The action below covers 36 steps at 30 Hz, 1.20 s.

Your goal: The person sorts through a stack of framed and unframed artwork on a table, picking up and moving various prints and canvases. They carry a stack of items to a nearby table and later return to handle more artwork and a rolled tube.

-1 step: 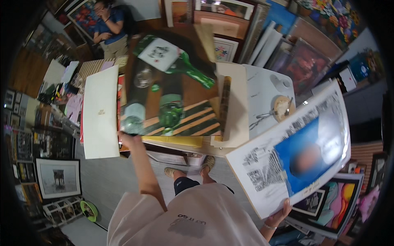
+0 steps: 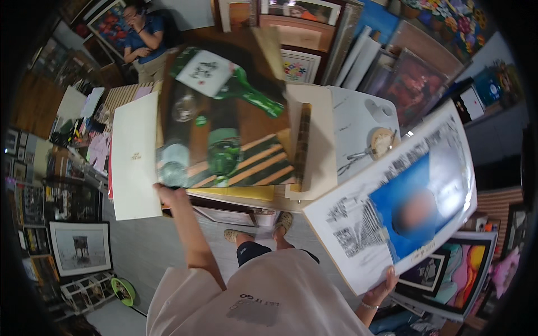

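Two grips going at once, and I'd call this step simply holding both pictures. Far left there's a white board (image 2: 134,162), then my left hand (image 2: 172,197) pinching the bottle painting (image 2: 224,123) by its lower-left corner, over the table (image 2: 354,106) (can't tell if that board's caught too). Rightmost, my right hand (image 2: 381,288) is clamped on the tilted poster's (image 2: 392,201) lower edge. Moving either probably calls for firm corners and no bumping.

Left hand (image 2: 171,195) out front, gripping, arm (image 2: 194,235) stretched! Right hand (image 2: 381,289) wide and lower, thumb (image 2: 390,273) up, gripping too.
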Motion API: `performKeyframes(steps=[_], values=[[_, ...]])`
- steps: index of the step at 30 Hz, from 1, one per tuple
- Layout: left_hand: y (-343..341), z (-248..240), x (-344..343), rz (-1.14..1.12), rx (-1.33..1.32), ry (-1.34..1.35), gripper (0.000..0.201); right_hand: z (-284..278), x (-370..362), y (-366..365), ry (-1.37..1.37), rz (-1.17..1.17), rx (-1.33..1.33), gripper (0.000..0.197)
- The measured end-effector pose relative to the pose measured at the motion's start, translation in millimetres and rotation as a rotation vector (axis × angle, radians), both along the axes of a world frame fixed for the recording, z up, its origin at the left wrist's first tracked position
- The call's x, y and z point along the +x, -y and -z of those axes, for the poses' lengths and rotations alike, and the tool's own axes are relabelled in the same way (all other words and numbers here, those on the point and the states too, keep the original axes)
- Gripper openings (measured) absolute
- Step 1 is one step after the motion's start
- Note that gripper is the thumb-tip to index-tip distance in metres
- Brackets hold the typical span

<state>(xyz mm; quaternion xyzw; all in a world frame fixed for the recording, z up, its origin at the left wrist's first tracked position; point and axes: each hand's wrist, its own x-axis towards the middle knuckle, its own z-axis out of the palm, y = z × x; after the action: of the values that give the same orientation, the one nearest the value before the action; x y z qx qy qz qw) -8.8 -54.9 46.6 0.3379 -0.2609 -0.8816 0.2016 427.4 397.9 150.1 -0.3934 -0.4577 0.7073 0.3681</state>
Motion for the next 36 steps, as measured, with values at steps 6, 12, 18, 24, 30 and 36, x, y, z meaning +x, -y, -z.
performKeyframes(steps=[6, 12, 18, 24, 30, 36], values=[[119.0, -56.7, 40.6, -0.192, 0.104, -0.167, 0.056, 8.1, -70.4, -4.2, -0.034, -0.162, -0.047, 0.057], [241.1, -70.0, 115.5, -0.481, -0.020, -0.295, 0.041, 42.2, -155.9, 16.1, -0.042, -0.349, -0.218, 0.062], [386.5, -40.2, 265.1, -0.537, -0.982, 0.365, 0.033, 88.4, -254.3, 73.0, -0.031, -0.705, -0.333, 0.061], [294.6, -82.8, 241.0, -0.935, -0.328, 0.171, 0.031, 161.3, -355.7, 127.3, 0.000, -0.914, -0.361, 0.046], [329.4, -17.2, 232.3, -0.845, 0.031, -0.101, 0.031, 230.5, -414.6, 166.0, 0.021, -1.014, -0.385, 0.050], [378.5, 69.8, 163.7, -0.911, 0.007, 0.291, 0.031, 236.9, -426.9, 198.3, -0.005, -0.939, -0.236, 0.070]])
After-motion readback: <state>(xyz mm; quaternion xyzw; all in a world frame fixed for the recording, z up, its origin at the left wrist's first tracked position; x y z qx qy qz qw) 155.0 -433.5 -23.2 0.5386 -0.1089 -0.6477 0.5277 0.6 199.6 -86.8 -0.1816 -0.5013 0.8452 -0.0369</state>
